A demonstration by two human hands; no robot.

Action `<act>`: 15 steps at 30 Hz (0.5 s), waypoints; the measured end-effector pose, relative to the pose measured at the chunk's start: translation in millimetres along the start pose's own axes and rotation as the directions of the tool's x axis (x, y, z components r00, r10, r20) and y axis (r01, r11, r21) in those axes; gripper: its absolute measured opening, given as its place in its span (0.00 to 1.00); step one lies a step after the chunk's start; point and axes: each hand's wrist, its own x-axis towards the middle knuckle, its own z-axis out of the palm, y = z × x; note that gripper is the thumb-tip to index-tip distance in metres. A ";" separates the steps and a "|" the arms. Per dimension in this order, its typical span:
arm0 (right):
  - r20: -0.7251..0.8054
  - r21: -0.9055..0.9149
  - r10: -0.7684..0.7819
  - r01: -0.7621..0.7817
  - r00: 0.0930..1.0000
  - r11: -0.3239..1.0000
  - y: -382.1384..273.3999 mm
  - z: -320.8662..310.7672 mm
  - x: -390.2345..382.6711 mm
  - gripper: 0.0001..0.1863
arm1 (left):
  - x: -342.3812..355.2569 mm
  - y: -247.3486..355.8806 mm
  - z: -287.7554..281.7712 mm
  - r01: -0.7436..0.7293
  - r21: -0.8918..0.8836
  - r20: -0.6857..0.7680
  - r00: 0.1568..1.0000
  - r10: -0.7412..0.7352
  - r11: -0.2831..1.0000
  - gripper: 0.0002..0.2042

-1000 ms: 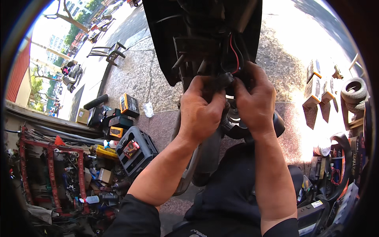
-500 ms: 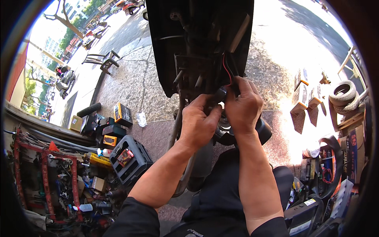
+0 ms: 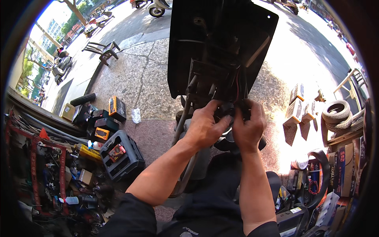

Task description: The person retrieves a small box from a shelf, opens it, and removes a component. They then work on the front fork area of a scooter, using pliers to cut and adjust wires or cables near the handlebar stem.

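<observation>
A vehicle's black front panel (image 3: 221, 43), seen from its inner side, stands before me with a dark frame and tube below it. Thin red and black wires (image 3: 238, 85) run down from it toward my fingers. My left hand (image 3: 207, 125) is closed, pinching a small black roll (image 3: 227, 107) that looks like electrical tape between thumb and fingers. Close beside it, my right hand (image 3: 250, 124) is closed at the lower end of the wires. Its fingertips are dark and partly hidden, so what they pinch cannot be made out.
On the left lie an open grey tool case (image 3: 122, 156), orange-black boxes (image 3: 117, 108) and a red metal rack (image 3: 35, 170) amid loose parts. To the right are cartons (image 3: 295, 112), stacked tyres (image 3: 337, 112) and a black battery case (image 3: 294, 221). A chair (image 3: 103, 51) stands farther off.
The black panel has swung to the right, and more of its upper part shows. Both hands sit slightly lower and farther right, still close together, with the roll still in my left hand.
</observation>
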 end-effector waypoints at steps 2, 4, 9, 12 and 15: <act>0.034 0.087 0.095 -0.097 0.995 0.991 0.7 -12.0 -11.9 0.12 | -0.9 5.9 -4.0 0.050 -0.007 0.064 0.997 -0.049 0.999 0.17; 0.069 0.198 0.207 -0.217 0.976 0.956 1.2 -22.9 -19.9 0.11 | -0.4 9.6 -6.8 0.047 -0.005 0.105 0.993 -0.047 0.999 0.17; 0.211 0.487 0.379 -0.433 0.901 0.758 2.1 -48.7 -28.1 0.13 | 2.8 9.2 -6.6 0.154 -0.207 0.193 0.974 -0.114 0.966 0.15; 0.327 0.582 0.376 -0.498 0.867 0.643 3.4 -54.8 -30.9 0.14 | 5.2 5.7 -7.9 0.227 -0.393 0.257 0.958 -0.131 0.891 0.15; 0.365 0.600 0.351 -0.506 0.862 0.620 -1.1 -49.7 -41.7 0.15 | 4.9 2.5 -5.4 0.251 -0.433 0.277 0.951 -0.137 0.866 0.18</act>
